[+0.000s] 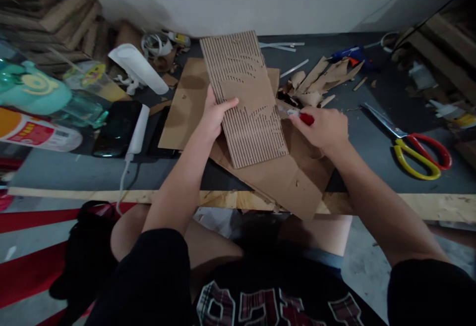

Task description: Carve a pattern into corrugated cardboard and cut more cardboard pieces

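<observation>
My left hand [216,113] grips the left edge of a corrugated cardboard piece [243,103], thumb on its face. The piece is tilted up; much of its ribbing shows, with smooth paper left in patches. At its right edge my right hand [322,125] is closed round a red-handled utility knife [305,118]. The knife's tip is blurred, and I cannot tell whether it touches the cardboard. Beneath lie flat brown cardboard sheets [308,187], one jutting over the table's front edge. Torn paper strips [316,81] are heaped just beyond my right hand.
Scissors [409,140] with red and yellow handles lie at right. A blue glue gun [349,54] and glue sticks [293,68] are behind. On the left are a phone [118,128], a white corded device [139,130], a bottle [40,130] and a white cylinder [139,68].
</observation>
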`<state>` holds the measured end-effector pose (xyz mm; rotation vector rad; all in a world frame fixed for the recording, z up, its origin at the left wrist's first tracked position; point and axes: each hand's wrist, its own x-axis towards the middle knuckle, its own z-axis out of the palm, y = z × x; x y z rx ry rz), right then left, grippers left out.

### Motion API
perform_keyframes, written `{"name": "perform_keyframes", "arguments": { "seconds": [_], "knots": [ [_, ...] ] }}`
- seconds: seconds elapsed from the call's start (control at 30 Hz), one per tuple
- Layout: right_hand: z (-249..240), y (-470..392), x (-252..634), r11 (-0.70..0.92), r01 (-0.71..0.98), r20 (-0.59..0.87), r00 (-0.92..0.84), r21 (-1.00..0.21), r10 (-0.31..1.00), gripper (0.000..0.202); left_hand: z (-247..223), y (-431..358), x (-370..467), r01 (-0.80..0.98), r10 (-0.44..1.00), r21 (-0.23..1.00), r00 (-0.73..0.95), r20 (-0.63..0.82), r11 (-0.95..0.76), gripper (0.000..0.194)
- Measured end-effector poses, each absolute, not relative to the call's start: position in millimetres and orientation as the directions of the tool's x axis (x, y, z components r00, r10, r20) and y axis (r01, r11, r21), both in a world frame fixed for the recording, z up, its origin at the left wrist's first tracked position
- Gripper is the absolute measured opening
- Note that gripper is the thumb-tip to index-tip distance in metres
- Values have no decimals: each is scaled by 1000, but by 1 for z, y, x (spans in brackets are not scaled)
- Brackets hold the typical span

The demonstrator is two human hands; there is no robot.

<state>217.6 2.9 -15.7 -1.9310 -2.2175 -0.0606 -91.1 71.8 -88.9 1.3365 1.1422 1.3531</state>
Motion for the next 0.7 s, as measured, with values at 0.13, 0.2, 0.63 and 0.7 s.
{"name": "perform_keyframes", "arguments": {
  "seconds": [0.13, 0.2, 0.63, 0.7],
  "knots": [
    [-19, 1, 214, 179, 979, 151, -165, -92, 975, 60, -89, 72, -87, 10, 984, 985, -27, 173, -173, 78],
    [-18, 1, 214, 168, 982, 138, -155, -84, 978, 60, -89, 72, -86, -8, 983, 984, -54, 177, -178, 78],
    [-7, -10, 207, 128, 992, 106, -128, 10, 986, 60, -91, 72, -79, -35, 979, 980, -65, 192, -195, 78],
    [-11, -10, 206, 131, 991, 126, -132, 14, 983, 61, -97, 75, -81, -29, 977, 978, -54, 207, -209, 81]
  ]
}}
